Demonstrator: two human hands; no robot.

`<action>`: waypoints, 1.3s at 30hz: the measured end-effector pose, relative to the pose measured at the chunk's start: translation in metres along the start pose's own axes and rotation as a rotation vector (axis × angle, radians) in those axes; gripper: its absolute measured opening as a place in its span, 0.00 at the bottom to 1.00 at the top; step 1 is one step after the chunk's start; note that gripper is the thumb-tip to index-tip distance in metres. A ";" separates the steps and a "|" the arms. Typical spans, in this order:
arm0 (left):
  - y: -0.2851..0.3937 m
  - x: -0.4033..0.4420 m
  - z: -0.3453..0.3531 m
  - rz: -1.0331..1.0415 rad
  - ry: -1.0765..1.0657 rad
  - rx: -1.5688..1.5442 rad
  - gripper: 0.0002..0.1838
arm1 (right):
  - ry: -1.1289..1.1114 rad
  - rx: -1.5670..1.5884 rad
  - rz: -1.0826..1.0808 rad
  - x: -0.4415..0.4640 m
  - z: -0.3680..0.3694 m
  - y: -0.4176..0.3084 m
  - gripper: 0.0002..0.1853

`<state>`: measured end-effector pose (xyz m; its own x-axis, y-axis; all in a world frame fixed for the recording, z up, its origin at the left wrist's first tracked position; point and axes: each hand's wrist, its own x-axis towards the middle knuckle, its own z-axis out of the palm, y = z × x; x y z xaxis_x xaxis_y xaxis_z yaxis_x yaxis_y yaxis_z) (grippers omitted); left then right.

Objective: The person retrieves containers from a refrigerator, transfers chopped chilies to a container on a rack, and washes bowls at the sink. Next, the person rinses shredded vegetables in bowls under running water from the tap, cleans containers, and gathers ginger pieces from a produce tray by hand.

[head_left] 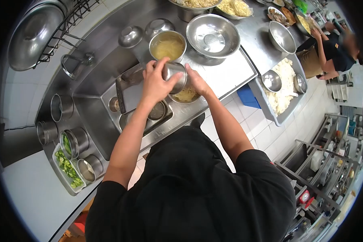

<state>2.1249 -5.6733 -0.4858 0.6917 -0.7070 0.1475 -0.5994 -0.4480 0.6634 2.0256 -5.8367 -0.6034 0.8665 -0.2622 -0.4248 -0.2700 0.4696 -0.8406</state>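
Near the sink's front edge, a small steel container [176, 76] is held tilted between my hands. My left hand [154, 82] is wrapped round its left side. My right hand [197, 84] presses along its right side, its fingertips partly hidden. Directly below is a steel bowl [185, 97] with pale yellow shreds in it, partly covered by the container and my right hand. Just beyond my left fingertips stands a steel pot [168, 45] of yellowish liquid. What the small container holds is hidden from view.
A steel colander [213, 35] stands beyond my right hand. The sink [90, 121] and a faucet [74, 63] lie to the left, near a basket of cut green vegetables [69, 169]. At right, a grey tub [280, 92] holds pale food; a co-worker [330, 50] stands behind it.
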 end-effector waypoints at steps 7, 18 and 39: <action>-0.015 -0.011 -0.033 -0.055 0.041 -0.388 0.31 | 0.066 -1.283 -0.425 -0.033 0.016 -0.017 0.11; -0.141 -0.125 -0.063 -0.800 0.143 0.277 0.36 | 0.015 -1.177 -0.564 -0.017 0.039 -0.084 0.09; -0.164 -0.166 -0.086 -0.573 0.695 -0.415 0.29 | -0.076 -1.589 -0.388 0.144 0.066 -0.086 0.22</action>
<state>2.1427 -5.4350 -0.5554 0.9950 0.0941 0.0338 -0.0039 -0.3007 0.9537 2.2013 -5.8595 -0.5708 0.9859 -0.0887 -0.1420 -0.1379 -0.9113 -0.3879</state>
